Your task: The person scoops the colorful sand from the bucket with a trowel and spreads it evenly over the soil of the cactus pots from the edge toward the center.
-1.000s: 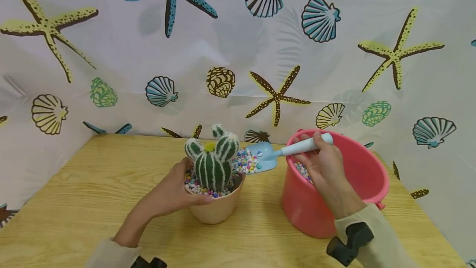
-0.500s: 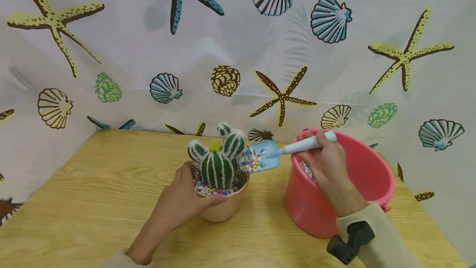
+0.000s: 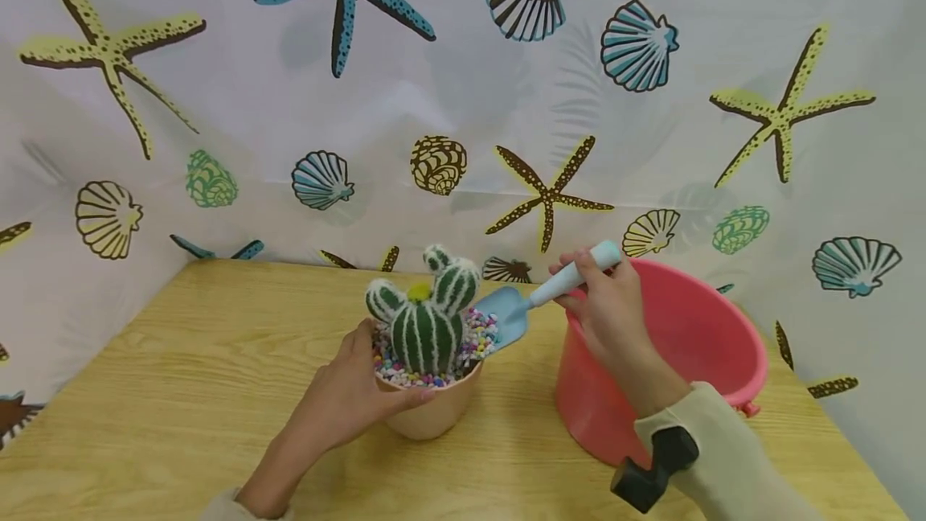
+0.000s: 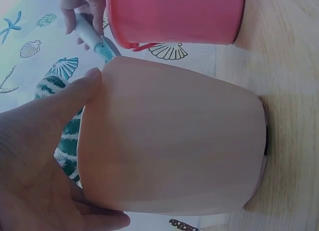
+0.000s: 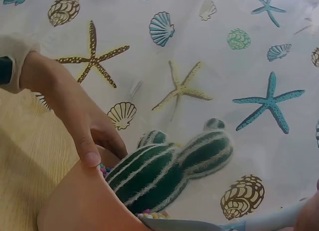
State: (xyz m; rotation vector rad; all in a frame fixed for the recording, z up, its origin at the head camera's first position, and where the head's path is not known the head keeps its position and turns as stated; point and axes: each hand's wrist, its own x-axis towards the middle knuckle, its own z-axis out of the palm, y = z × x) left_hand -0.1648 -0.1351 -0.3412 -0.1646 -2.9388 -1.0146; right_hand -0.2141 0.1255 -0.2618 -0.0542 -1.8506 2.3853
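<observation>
A green knitted-looking cactus [image 3: 425, 336] with white stripes stands in a peach flower pot [image 3: 434, 415] on the table. Multicoloured pebbles [image 3: 414, 379] surround its base. My left hand [image 3: 350, 388] grips the pot by its left rim, thumb at the front; in the left wrist view, the pot's side [image 4: 174, 136] fills the middle. In my right hand [image 3: 611, 308] is the white handle of a light-blue trowel [image 3: 509, 318]. Its blade tilts down over the pot's right rim, with pebbles at its tip beside the cactus. The right wrist view shows the blade [image 5: 182, 224] edge-on at the rim.
A pink bucket [image 3: 600, 404] stands on the table to the right of the pot, under my right forearm. The wooden table [image 3: 217, 360] extends to the left. Behind it hangs a white cloth [image 3: 463, 87] printed with starfish and shells.
The trowel's handle has risen and its blade has tipped down towards the pot. Pebbles have slid from the blade into the pot beside the cactus. The left hand keeps its hold on the rim.
</observation>
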